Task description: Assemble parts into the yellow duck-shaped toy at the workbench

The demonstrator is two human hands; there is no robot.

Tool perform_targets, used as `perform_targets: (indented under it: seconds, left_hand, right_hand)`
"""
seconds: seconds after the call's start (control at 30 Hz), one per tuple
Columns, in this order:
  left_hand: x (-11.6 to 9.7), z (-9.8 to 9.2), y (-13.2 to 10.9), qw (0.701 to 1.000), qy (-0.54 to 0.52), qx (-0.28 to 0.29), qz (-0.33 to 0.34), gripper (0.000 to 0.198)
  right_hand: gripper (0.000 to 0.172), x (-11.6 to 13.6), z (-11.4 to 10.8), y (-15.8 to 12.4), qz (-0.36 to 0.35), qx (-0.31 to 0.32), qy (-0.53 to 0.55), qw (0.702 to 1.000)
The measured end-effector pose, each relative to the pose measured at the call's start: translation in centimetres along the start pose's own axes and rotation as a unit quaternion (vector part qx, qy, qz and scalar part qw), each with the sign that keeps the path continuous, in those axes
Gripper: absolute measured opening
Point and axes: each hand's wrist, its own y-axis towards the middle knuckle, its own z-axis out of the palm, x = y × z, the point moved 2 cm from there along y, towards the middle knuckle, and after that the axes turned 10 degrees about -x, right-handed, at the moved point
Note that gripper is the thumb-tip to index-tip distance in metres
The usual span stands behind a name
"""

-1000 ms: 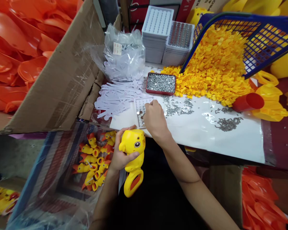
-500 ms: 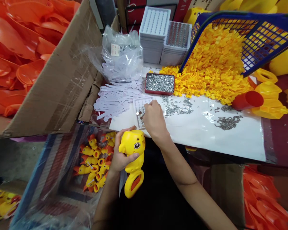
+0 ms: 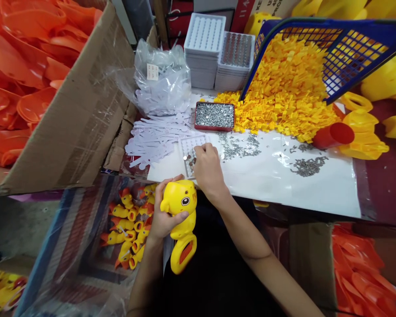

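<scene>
A yellow plastic duck toy (image 3: 181, 220) with a looped handle at its lower end is held upright in my left hand (image 3: 163, 215), the thumb across its front. My right hand (image 3: 209, 169) reaches over a white dimpled tray (image 3: 193, 143) that holds several small round button cells (image 3: 189, 160). Its fingers are curled together at the tray's right side; what lies between the fingertips, if anything, is hidden. White strips (image 3: 156, 136) lie heaped left of the tray. Behind it stands a red box of small screws (image 3: 214, 115).
Small yellow plastic parts (image 3: 287, 83) spill from a tipped blue basket (image 3: 346, 44). A red cup (image 3: 335, 135) and loose screws (image 3: 308, 167) lie at right. Stacked trays (image 3: 203, 53) stand behind. A carton (image 3: 69, 101) of orange parts and a crate of duck toys (image 3: 127, 224) are at left.
The view has shifted slightly to the right. My right hand has moved a little down along the tray, fingers still curled. The left hand keeps the duck toy in the same grip.
</scene>
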Motion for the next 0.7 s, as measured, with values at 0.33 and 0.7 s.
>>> perform_targets:
  seconds: [0.33,0.7]
  left_hand:
    - [-0.2,0.1,-0.1,1.0,0.02,-0.012,-0.01,0.079]
    - [0.0,0.2,-0.3,1.0,0.013,-0.022,-0.009,0.079]
  right_hand:
    - [0.036,1.1,-1.3,-0.4,-0.082,0.059,-0.1,0.99]
    - [0.031,1.4,-2.7,0.4,-0.113,0.106,-0.132,0.979]
